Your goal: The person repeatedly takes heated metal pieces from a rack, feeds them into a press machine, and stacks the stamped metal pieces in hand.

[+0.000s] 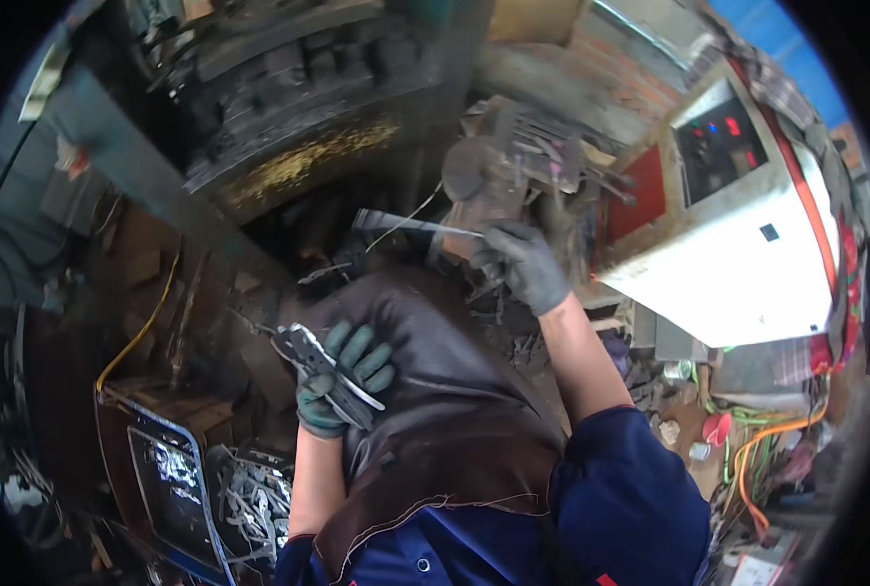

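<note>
My left hand [359, 361], in a dark green-grey glove, is closed around a small bundle of flat, elongated metal pieces [308, 354]. They lie slantwise over the dark brown apron [435, 332] on my lap, and their exact kind cannot be made out. My right hand [525, 264], also gloved, reaches forward and pinches one end of a thin, flat metal strip [406, 224]. The strip points left toward the machine [289, 176], its far end wider than the part near my fingers.
Golden flakes cover a ledge of the machine. On the right stands a white control cabinet [728, 273] with lit displays. A worn metal block [479, 186] carries loose pieces ahead. At lower left, metal parts [256, 503] are heaped beside a blue-edged frame [196, 469]. An orange cable [747, 469] trails at right.
</note>
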{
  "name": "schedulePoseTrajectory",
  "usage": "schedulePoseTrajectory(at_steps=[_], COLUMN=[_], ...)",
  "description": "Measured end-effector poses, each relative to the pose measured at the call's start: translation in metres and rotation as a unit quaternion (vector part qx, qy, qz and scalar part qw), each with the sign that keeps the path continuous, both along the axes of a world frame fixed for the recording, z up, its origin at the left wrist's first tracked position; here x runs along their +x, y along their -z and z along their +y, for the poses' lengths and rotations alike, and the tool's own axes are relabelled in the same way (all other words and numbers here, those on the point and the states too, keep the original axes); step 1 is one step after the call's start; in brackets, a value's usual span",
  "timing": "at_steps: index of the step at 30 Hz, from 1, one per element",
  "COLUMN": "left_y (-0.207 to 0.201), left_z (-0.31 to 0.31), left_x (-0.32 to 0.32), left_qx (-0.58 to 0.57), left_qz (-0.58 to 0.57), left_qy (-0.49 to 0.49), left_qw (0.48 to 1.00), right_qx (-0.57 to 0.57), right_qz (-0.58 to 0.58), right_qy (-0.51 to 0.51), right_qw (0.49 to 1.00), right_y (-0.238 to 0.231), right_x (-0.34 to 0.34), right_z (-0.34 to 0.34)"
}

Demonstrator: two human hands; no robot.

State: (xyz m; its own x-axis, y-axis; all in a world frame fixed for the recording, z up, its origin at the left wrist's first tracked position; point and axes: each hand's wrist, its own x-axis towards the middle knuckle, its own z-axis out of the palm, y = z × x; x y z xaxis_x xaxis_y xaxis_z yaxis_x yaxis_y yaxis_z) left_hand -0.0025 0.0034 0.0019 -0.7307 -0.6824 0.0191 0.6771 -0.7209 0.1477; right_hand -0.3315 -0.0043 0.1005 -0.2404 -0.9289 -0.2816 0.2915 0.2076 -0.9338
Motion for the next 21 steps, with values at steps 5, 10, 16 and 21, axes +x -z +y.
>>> schedulePoseTrajectory(at_steps=[5,10,16,21], left_y=[-0.003,0.001,0.002,0.004], left_z=[-0.006,-0.004,-0.004,-0.005], left_x=[-0.012,-0.012,-0.012,-0.008], left_qx=[-0.006,-0.018,-0.015,-0.006], left_qz=[-0.006,-0.017,-0.024,-0.018], left_qy=[0.016,0.012,0.011,0.004], left_qw=[1.0,1.0,1.0,1.0], right_qx=[-0.084,-0.087,-0.056,-0.011], right_qz=[-0.042,-0.106,-0.182,-0.23], right_qy=[0.175,0.267,0.328,0.371], right_qw=[0.98,0.954,0.925,0.9], right_y=[0.064,0.1,0.105,0.102], right_x=[-0.065,-0.079,-0.097,-0.094], right_z=[0.045,0.04,-0.013,-0.042])
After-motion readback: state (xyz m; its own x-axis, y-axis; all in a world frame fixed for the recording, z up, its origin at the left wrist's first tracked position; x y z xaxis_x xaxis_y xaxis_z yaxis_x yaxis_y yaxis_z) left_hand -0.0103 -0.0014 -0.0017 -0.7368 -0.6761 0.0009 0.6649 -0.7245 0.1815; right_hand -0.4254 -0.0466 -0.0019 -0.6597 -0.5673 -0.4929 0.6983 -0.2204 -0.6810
